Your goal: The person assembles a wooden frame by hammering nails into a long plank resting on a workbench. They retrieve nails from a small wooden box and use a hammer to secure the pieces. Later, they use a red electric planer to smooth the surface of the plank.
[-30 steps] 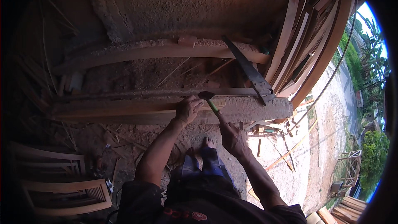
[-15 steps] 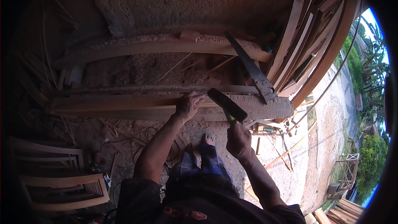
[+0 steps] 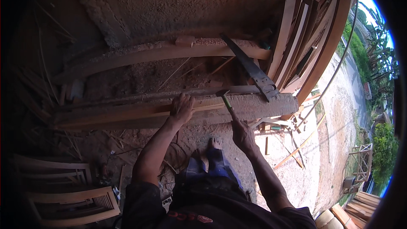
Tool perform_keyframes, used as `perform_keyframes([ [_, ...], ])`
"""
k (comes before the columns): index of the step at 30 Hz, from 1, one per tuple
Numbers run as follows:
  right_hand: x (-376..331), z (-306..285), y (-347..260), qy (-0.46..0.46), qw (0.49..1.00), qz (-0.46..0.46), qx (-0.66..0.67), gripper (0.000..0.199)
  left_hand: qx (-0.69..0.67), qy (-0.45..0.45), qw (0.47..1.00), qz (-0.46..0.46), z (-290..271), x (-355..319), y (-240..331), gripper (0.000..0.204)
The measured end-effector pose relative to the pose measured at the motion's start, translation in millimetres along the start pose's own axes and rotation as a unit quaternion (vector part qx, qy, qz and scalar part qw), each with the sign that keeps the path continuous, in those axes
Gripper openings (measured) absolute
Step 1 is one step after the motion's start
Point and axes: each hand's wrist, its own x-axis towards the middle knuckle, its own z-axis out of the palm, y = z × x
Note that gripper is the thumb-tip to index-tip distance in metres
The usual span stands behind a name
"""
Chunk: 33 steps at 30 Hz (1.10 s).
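A pale wooden strip (image 3: 209, 105) lies along the thick timber bench (image 3: 265, 109) in front of me. My left hand (image 3: 182, 109) is closed over it, fingers curled round its far side. My right hand (image 3: 243, 136) grips a hammer (image 3: 228, 103) by its green handle. The hammer's dark head is down by the strip's right end; whether it touches the wood I cannot tell. Right of the hammer, a handsaw (image 3: 251, 68) rests with its handle on the bench and its blade slanting away to the far beam.
A curved beam (image 3: 148, 55) bearing a small wood block (image 3: 185, 41) runs beyond the bench. Long boards (image 3: 283, 29) lean at the far right. Slatted wooden frames (image 3: 74, 205) stand at lower left. Offcuts and shavings litter the ground round my bare feet (image 3: 215, 143).
The hammer head has swung down and away from me to the strip's right end. My left hand sits slightly farther left along the strip, and the whole view has shifted a little.
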Motion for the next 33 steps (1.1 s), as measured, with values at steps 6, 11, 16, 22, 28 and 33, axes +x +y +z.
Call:
perform_keyframes([
  [6,-4.4,2.7,3.9,0.017,1.0,-0.008,0.004,0.062,0.008,0.011,0.998,0.063,10.7,4.6,-15.5,0.043],
  [11,-7.4,2.6,-3.3,-0.031,0.999,0.022,0.0,0.062,-0.013,-0.02,0.998,0.058,11.8,7.2,-18.1,0.041],
  [16,-6.9,6.0,-2.6,-0.014,0.999,0.016,0.042,0.061,-0.045,-0.097,0.994,-0.002,0.0,14.6,-12.3,0.037],
  [22,-10.5,4.9,18.7,0.038,0.997,-0.002,0.068,0.063,-0.048,-0.089,0.994,-0.03,-0.9,15.2,-8.2,0.034],
  [28,-13.8,-2.4,16.1,-0.026,0.993,0.087,0.074,0.066,-0.032,-0.062,0.997,-0.009,7.7,9.2,-8.8,0.034],
  [33,-14.5,-1.4,9.2,-0.002,0.999,0.042,0.026,0.066,-0.007,-0.023,1.0,0.015,18.5,6.2,-11.5,0.034],
])
